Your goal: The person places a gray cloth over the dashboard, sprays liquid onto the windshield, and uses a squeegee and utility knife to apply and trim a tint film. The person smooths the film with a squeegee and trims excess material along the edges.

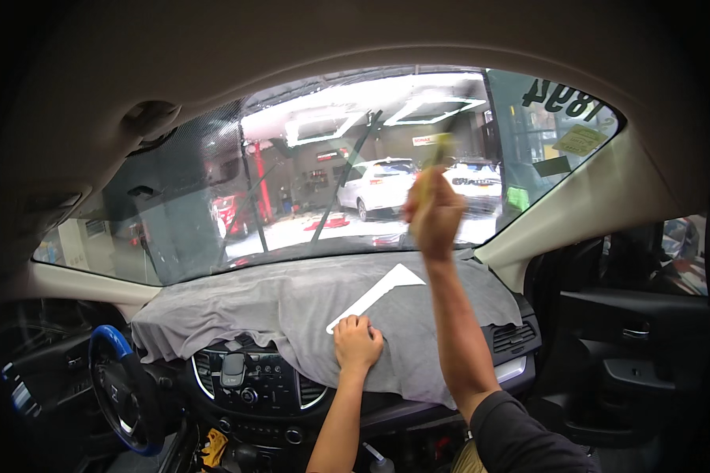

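My right hand (435, 217) is raised in front of the windshield (308, 173), closed around a yellow hand tool (443, 146). Motion smears the tool, and its working end cannot be made out. Lower down, my left hand (358, 344) rests on the grey cloth (252, 296) draped over the dashboard, its fingers curled at the near end of a white long-handled squeegee (367, 302). The squeegee's flat triangular head points away toward the glass. Dark film or tint covers the windshield's sides, with a brighter section in the middle.
A steering wheel (122, 386) with a blue-covered rim stands at the left, beside the centre console (248, 378). At the right is an open door (631, 355). A spray bottle (380, 461) sits low in the middle. Overhead, the headliner (331, 31) curves above the glass.
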Available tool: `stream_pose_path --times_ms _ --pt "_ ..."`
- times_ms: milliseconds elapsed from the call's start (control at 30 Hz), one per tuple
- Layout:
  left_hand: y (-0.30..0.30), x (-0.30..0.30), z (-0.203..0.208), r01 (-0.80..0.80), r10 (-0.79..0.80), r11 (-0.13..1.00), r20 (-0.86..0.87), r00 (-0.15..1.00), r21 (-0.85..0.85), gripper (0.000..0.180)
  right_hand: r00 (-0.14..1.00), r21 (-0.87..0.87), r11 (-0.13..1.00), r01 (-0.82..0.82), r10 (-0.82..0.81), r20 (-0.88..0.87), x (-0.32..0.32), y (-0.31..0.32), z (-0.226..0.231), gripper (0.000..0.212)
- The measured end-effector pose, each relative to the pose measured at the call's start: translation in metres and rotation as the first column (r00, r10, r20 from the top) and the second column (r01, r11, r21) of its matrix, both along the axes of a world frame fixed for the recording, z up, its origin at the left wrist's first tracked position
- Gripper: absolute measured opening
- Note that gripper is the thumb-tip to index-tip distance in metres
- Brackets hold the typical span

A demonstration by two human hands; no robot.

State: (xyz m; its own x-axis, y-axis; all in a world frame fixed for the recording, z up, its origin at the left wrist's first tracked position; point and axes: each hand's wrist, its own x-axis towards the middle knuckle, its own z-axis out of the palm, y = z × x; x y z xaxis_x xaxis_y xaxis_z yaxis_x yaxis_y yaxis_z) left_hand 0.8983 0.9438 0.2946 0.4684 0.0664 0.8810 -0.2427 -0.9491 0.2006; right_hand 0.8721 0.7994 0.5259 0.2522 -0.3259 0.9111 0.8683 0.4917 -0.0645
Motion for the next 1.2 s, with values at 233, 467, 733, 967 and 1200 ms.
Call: stream_pose_path --times_ms 233,467,733,967,1200 --pt "0.000 0.003 0.001 0.026 -0.026 1.000 0.002 1.000 0.009 0.016 0.937 -0.277 0.896 0.347 -0.325 0.124 -0.004 0.084 0.012 0.040" --pt "0.005 0.001 0.000 0.009 -0.009 1.000 -0.001 1.000 -0.016 0.015 0.887 -0.430 0.784 0.448 -0.449 0.106 0.016 0.098 0.001 0.034" --pt "-0.001 -0.002 0.000 0.019 -0.019 0.999 -0.011 1.000 -0.029 0.016 0.705 -0.548 0.505 0.666 -0.667 0.242 0.063 0.093 -0.019 0.036" --pt "0.001 -0.001 0.004 0.047 -0.048 0.998 -0.013 0.999 -0.053 0.017 0.637 -0.569 0.416 0.709 -0.725 0.264 0.066 0.131 -0.026 0.036" --pt "0.001 -0.001 0.004 0.047 -0.049 0.997 -0.037 0.998 -0.066 0.018 0.686 -0.503 0.499 0.706 -0.657 0.312 0.080 0.198 -0.024 0.036"
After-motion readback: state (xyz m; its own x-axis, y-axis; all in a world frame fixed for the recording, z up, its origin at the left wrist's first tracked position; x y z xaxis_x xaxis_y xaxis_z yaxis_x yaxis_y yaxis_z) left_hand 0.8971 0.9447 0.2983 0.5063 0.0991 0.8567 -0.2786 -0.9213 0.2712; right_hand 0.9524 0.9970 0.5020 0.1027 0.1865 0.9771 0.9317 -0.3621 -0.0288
